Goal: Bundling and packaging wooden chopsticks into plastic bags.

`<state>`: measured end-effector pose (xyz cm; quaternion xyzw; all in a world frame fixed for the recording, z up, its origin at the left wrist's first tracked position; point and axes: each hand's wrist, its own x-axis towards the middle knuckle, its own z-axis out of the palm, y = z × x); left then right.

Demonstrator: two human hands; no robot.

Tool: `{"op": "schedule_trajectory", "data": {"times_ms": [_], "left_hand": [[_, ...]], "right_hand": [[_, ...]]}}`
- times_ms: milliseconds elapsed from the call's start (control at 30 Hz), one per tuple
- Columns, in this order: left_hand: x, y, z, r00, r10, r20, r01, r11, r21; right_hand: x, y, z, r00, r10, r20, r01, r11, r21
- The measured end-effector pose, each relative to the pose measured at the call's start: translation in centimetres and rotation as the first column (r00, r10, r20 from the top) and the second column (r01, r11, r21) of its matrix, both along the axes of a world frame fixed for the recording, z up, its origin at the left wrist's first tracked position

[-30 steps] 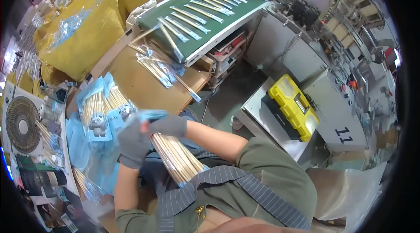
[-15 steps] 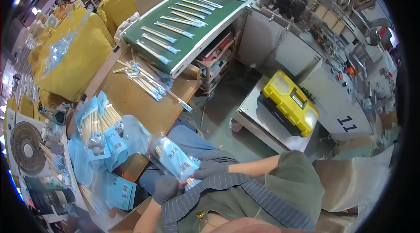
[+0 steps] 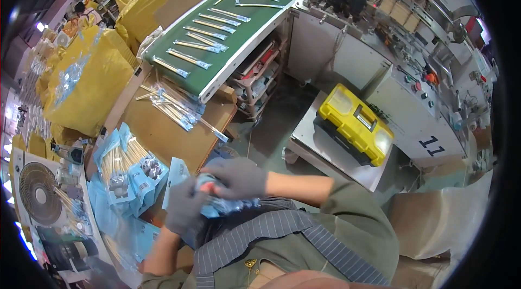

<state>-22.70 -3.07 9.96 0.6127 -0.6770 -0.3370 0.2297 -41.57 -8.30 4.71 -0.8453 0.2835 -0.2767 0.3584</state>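
Both my hands wear grey gloves and meet over my lap, closed round a light blue and clear plastic pouch. My left hand grips its left end, where a flat blue panel stands up. Over the top lies my right hand, its fingers bent round the pouch. Motion blur and the gloves hide most of the pouch and its contents. To the left, several similar blue pouches filled with wooden sticks are heaped at the table's edge.
Wrapped sticks lie in a row on a green conveyor belt. More are piled on the brown table below it. A yellow toolbox rests on a low stand at right; a fan and yellow sacks are at left.
My right hand has risen and moved left over the pouch, and my left hand has moved up. The pouch, earlier stretched out slantwise with its printed face showing, is now bunched between my hands.
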Motion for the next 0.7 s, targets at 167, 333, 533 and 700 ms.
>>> {"op": "schedule_trajectory", "data": {"times_ms": [167, 333, 533, 700], "left_hand": [[5.2, -1.5, 6.2, 0.977, 0.211, -0.014, -0.211, 0.974, -0.08], [9.1, -2.3, 6.9, 0.931, 0.294, 0.216, -0.231, 0.934, -0.274], [14.0, -4.2, 8.1, 0.888, 0.301, 0.347, -0.214, 0.94, -0.268], [13.2, -6.3, 10.3, 0.887, 0.308, 0.345, -0.118, 0.873, -0.474]], "right_hand": [[4.1, -4.4, 8.2, 0.998, -0.061, 0.018, 0.063, 0.984, -0.165], [7.7, -7.9, 11.3, 0.986, -0.08, 0.145, 0.12, 0.95, -0.288], [11.3, -11.3, 12.0, 0.993, -0.102, 0.067, 0.121, 0.888, -0.444], [9.4, -12.2, 12.6, 0.978, -0.116, 0.175, 0.18, 0.893, -0.414]]}}
